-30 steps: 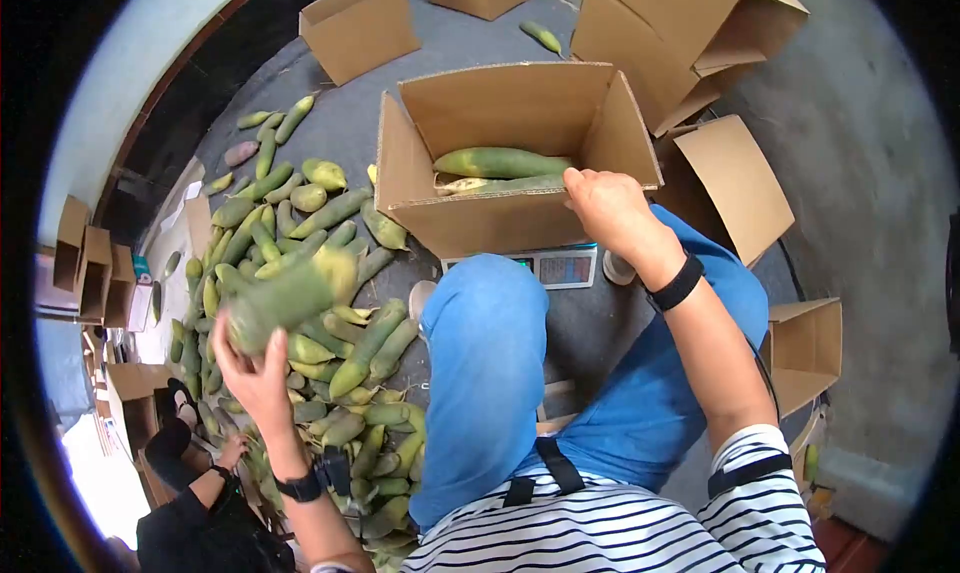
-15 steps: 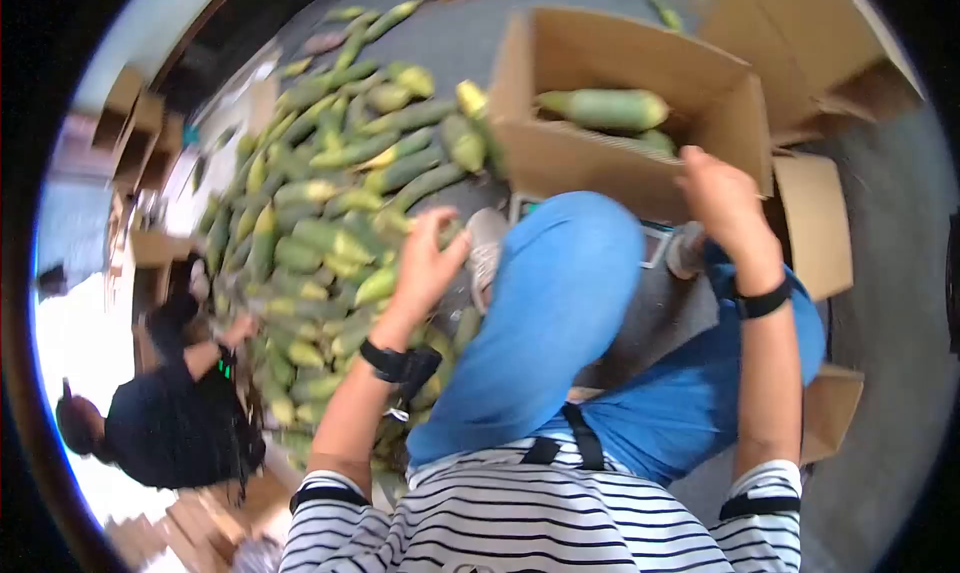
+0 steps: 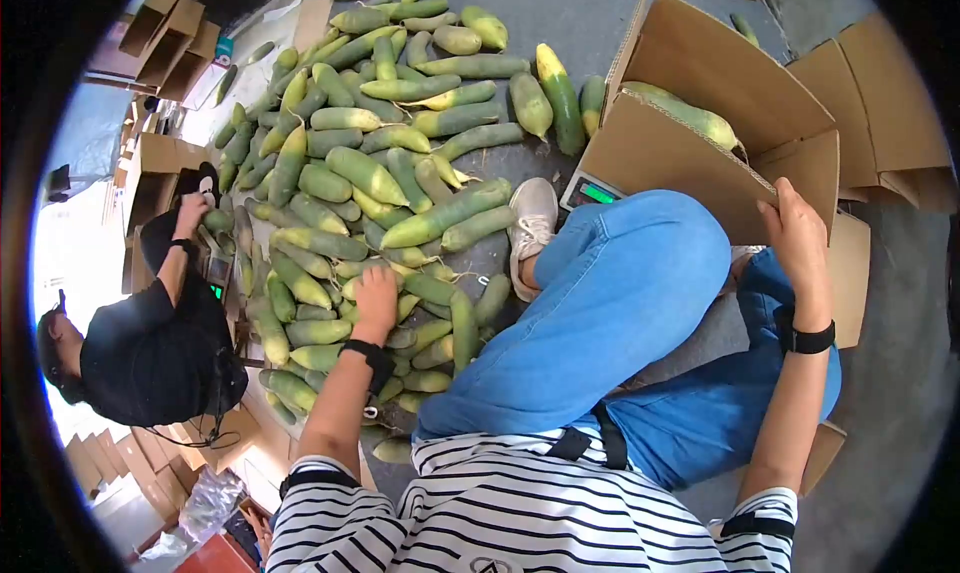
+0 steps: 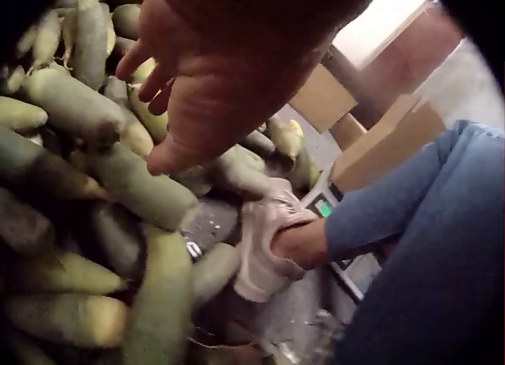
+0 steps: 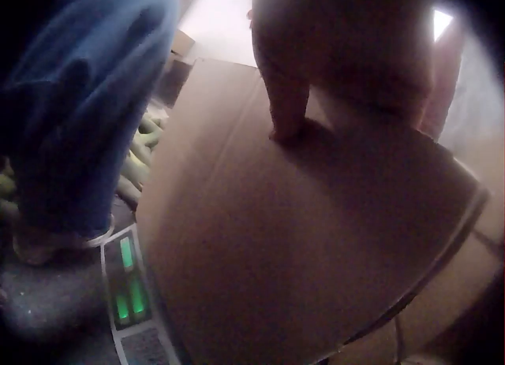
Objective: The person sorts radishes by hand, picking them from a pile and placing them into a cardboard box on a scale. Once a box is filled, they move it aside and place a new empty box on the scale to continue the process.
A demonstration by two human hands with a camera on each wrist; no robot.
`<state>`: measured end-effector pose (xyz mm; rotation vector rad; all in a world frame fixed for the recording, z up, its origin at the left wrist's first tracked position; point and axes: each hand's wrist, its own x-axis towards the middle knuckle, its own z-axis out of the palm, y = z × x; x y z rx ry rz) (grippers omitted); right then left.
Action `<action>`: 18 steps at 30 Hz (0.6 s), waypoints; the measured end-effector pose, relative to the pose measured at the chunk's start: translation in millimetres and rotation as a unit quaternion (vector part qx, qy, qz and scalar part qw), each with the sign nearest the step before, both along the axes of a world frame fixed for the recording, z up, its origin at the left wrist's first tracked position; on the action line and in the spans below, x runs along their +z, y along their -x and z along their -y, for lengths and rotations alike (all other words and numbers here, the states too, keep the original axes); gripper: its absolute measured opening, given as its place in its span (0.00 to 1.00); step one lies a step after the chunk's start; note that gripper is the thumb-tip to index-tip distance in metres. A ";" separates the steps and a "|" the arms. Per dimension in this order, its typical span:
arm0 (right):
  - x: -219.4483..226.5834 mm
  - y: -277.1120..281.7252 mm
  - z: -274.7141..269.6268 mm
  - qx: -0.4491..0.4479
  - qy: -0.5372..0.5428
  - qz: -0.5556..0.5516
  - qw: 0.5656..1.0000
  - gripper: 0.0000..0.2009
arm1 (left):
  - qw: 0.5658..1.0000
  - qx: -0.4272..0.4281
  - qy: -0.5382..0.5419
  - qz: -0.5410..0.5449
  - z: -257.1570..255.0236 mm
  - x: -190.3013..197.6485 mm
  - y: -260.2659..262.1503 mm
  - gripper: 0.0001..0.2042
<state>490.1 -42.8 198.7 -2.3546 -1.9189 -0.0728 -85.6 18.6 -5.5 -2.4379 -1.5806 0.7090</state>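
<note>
Left hand low over the radish pile, fingers loosely parted, nothing in it; can't tell if the fingertips touch a radish. Right hand pinches the near rim of the box, thumb on the outer side, fingers over the edge. One radish shows inside, ahead and left of the right hand; the rest lie around and beyond the left.

Risks, my guess: a radish pulled from low in the heap could let those above roll toward the shoe, right of the left hand. Thin root ends could snap if yanked. Box seems to sit on the scale, so the right hand's pull on the rim could tip it or skew the reading; the knee close by could bump it too.

Surface: grey floor, bare patches ahead of both hands. Room: more cardboard boxes past the right hand; far left of the left hand, another person in black, at the pile's other side. Digits on the display too blurred to read.
</note>
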 end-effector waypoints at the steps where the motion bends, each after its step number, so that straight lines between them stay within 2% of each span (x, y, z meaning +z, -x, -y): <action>1: 0.4 0.3 -0.1 -0.002 0.002 0.001 1.000 0.10 | 1.000 -0.001 0.008 -0.014 -4.9 -6.7 8.1 0.13; 4: 1.3 1.6 -1.2 0.002 -0.006 -0.005 1.000 0.10 | 0.999 0.019 0.032 0.012 -14.2 -19.9 16.9 0.13; 6: -0.2 -0.1 -1.8 -0.013 0.016 -0.004 1.000 0.10 | 0.997 0.035 0.070 -0.020 -20.2 -22.0 13.6 0.16; 8: -1.6 -0.1 -3.0 -0.016 0.016 -0.009 1.000 0.10 | 0.993 0.046 0.096 0.041 -21.5 -13.4 12.0 0.18; 9: -1.5 -1.7 -2.7 -0.014 0.016 -0.011 1.000 0.10 | 0.987 0.076 0.116 0.081 -23.3 -3.0 5.1 0.22; 10: -2.7 -3.2 -2.4 -0.007 -0.001 -0.008 1.000 0.11 | 0.980 0.092 0.082 0.158 -20.4 6.3 -0.3 0.25; 11: -1.1 -3.1 -3.7 -0.009 0.006 -0.002 1.000 0.11 | 0.964 0.106 0.052 0.238 -18.2 13.0 -5.8 0.28; 12: 0.3 -2.3 -4.5 -0.014 0.013 0.007 1.000 0.11 | 0.948 0.156 0.039 0.275 -22.6 14.9 -10.9 0.32; 13: -1.7 -3.5 -4.5 -0.019 0.017 0.019 0.999 0.11 | 0.923 0.212 0.018 0.322 -23.7 44.1 -36.8 0.31; 14: -4.5 -4.3 -4.1 -0.022 0.019 0.031 0.999 0.11 | 0.909 0.179 -0.024 0.376 -31.9 31.1 -27.0 0.29; 15: -5.2 -3.5 -2.5 -0.026 0.020 0.033 0.999 0.11 | 0.863 0.187 -0.030 0.468 -40.2 40.4 -34.7 0.28; 16: -6.2 -2.8 -1.8 -0.026 0.020 0.034 0.999 0.10 | 0.868 0.170 -0.108 0.454 -47.6 52.9 -47.0 0.26; 17: -8.6 -2.2 -0.5 -0.025 0.008 0.037 0.999 0.10 | 0.811 0.207 -0.085 0.541 -52.4 86.4 -72.7 0.25; 18: -11.1 -2.1 0.6 -0.019 -0.003 0.039 0.999 0.10 | 0.807 0.159 -0.166 0.545 -64.0 97.4 -81.2 0.25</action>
